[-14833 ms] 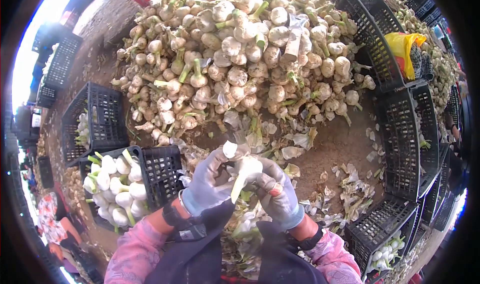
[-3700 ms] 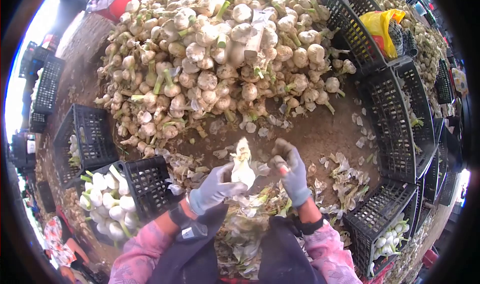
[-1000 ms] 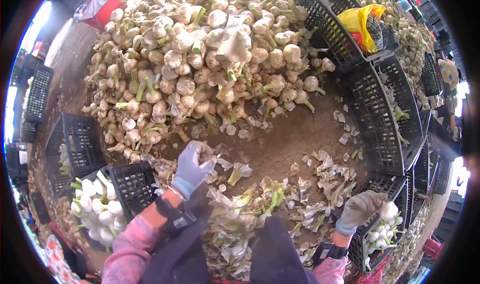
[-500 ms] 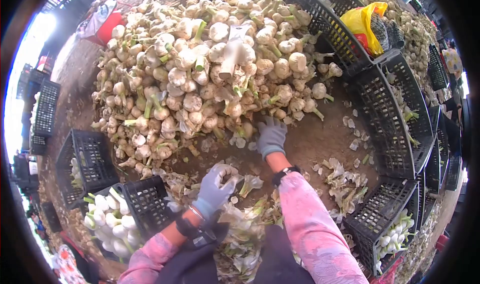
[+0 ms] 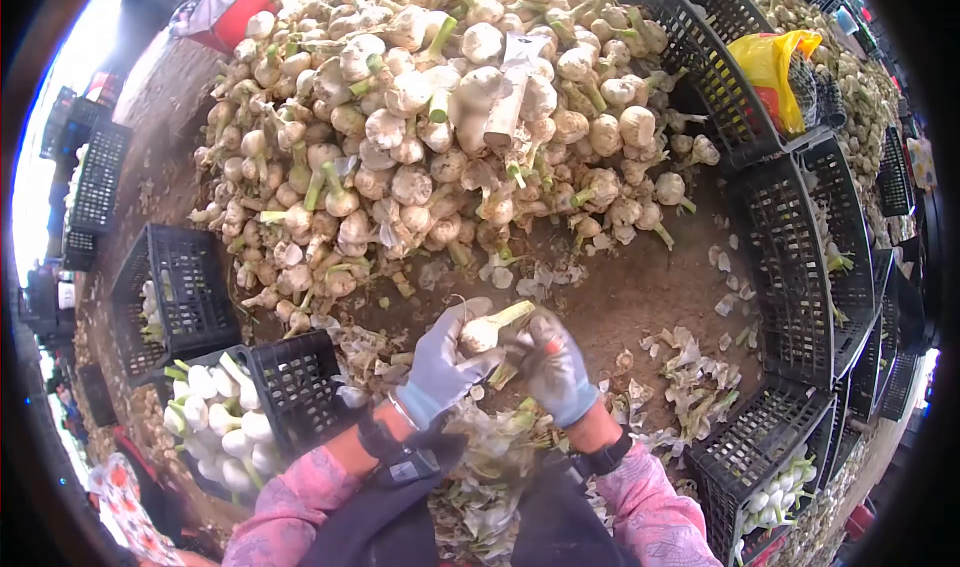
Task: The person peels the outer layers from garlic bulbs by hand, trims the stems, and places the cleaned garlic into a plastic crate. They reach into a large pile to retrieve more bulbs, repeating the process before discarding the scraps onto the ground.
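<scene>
My left hand [image 5: 440,365], in a grey glove, is closed around a garlic bulb [image 5: 480,336] with a cut pale-green stem pointing to the upper right. Just right of the bulb, my gloved right hand [image 5: 560,372] has its fingers curled in at the stem side, pinching at the bulb; its fingertips are partly hidden. A reddish spot shows on that glove. Beyond both hands rises a large heap of unpeeled garlic [image 5: 410,182] with cut stems. Loose garlic skins [image 5: 485,457] lie below the hands, between my legs.
Black plastic crates [image 5: 790,257] line the right side, and a yellow bag [image 5: 775,72] rests on one. At lower left, a crate holds white peeled garlic [image 5: 225,417]; another black crate [image 5: 190,297] stands behind it. More skins [image 5: 690,367] litter the dirt floor.
My right hand has drawn back from the heap's near edge to meet my left hand. A garlic bulb now sits in my left hand. The view has shifted slightly.
</scene>
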Demonstrator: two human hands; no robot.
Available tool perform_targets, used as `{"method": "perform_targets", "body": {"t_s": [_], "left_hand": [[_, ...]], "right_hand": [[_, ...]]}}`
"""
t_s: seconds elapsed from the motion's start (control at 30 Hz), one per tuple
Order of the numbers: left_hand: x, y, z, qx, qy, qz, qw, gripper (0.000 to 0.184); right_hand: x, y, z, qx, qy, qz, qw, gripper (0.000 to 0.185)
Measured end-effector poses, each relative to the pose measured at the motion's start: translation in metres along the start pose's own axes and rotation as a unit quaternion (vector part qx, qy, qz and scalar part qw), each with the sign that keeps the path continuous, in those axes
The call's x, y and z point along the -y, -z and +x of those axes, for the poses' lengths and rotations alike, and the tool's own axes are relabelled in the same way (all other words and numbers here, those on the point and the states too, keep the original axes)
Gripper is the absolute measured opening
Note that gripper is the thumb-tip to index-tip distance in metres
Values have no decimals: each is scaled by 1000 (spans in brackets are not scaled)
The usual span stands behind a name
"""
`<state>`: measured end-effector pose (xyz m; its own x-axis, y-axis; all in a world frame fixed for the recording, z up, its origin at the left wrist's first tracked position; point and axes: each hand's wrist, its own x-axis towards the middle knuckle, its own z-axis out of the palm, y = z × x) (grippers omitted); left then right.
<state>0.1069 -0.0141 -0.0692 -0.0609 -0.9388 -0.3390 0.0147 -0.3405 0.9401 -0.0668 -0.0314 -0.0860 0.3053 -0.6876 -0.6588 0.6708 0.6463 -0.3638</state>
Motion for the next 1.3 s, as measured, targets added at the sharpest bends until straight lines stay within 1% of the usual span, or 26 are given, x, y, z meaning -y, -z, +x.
{"method": "perform_targets", "body": {"t_s": [0.03, 0.07, 0.1, 0.2, 0.3, 0.4, 0.43, 0.5, 0.53, 0.6, 0.63, 0.67, 0.7, 0.73, 0.77, 0.83, 0.87, 0.9, 0.97, 1.0, 1.03, 1.07, 1.1, 1.17, 1.2, 1.3], "left_hand": [[-2, -2, -1, 1, -44, 50, 998, 58], [-6, -9, -2, 3, -105, 27, 994, 58], [-8, -10, -4, 0, -113, 71, 991, 58], [-13, -8, -6, -12, -139, 183, 973, 59], [-12, -7, -9, 14, -113, 79, 990, 58], [-17, -5, -15, 41, -26, 37, 998, 59], [-17, -5, -16, 43, -9, -6, 999, 59], [-17, -8, -20, 47, 26, -90, 994, 59], [-18, -9, -21, 47, 36, -122, 991, 58], [-23, -11, -22, 46, 56, -186, 980, 56], [-21, -3, -21, 98, 117, -263, 953, 55], [-19, 11, -19, 149, 177, -336, 913, 53], [-18, 19, -18, 199, 235, -405, 861, 52], [-28, 14, -22, 201, 241, -450, 836, 51], [-23, 19, -28, 257, 255, -440, 822, 53], [-19, -1, -43, 246, 279, -380, 847, 54], [-23, 10, -40, 309, 300, -387, 816, 56], [-22, 11, -38, 289, 287, -414, 814, 56], [-12, 11, -39, 272, 259, -408, 832, 40], [-17, 11, -40, 251, 242, -413, 841, 40], [-27, 9, -39, 230, 226, -416, 850, 39], [-32, 8, -39, 208, 210, -419, 859, 38], [-31, 6, -39, 180, 206, -400, 875, 37], [-25, 2, -37, 123, 196, -364, 902, 35], [-18, 5, -34, 130, 195, -293, 927, 34], [-7, 4, -37, 67, 109, -95, 987, 32]], "right_hand": [[-3, -2, -1, 75, -19, 16, 997, 35], [-5, -7, -5, 98, 0, -6, 995, 36], [-2, -18, -11, 121, 20, -29, 992, 38], [-4, -16, -14, 87, 35, -57, 994, 37], [3, -21, -22, 85, -1, -39, 996, 30], [-6, -9, -19, 50, 58, -128, 989, 22], [-6, -7, -19, 43, 89, -187, 977, 20], [-5, -4, -21, 28, 149, -304, 941, 18], [-4, -4, -21, 26, 205, -365, 908, 18], [-1, -4, -21, 22, 311, -479, 821, 21], [2, -2, -20, 25, 362, -520, 773, 21], [4, 1, -20, 28, 410, -558, 721, 21], [8, 0, -20, 30, 456, -591, 664, 21], [14, -2, -22, 69, 476, -596, 643, 35], [20, -6, -22, 69, 466, -598, 648, 36], [30, -10, -20, 69, 448, -603, 657, 37], [31, 0, -16, 105, 418, -604, 670, 44], [31, 1, -14, 82, 421, -627, 650, 46], [36, -1, -7, 39, 426, -673, 603, 51], [39, -3, -15, -15, 415, -692, 591, 57], [45, 0, -20, -15, 417, -665, 620, 51], [46, -1, -30, 40, 338, -599, 725, 49], [45, -2, -43, 93, 251, -519, 812, 48], [36, -15, -57, 214, 228, -456, 834, 42], [31, -12, -54, 227, 271, -446, 822, 34], [31, -15, -61, 109, 227, -412, 876, 27]]}}
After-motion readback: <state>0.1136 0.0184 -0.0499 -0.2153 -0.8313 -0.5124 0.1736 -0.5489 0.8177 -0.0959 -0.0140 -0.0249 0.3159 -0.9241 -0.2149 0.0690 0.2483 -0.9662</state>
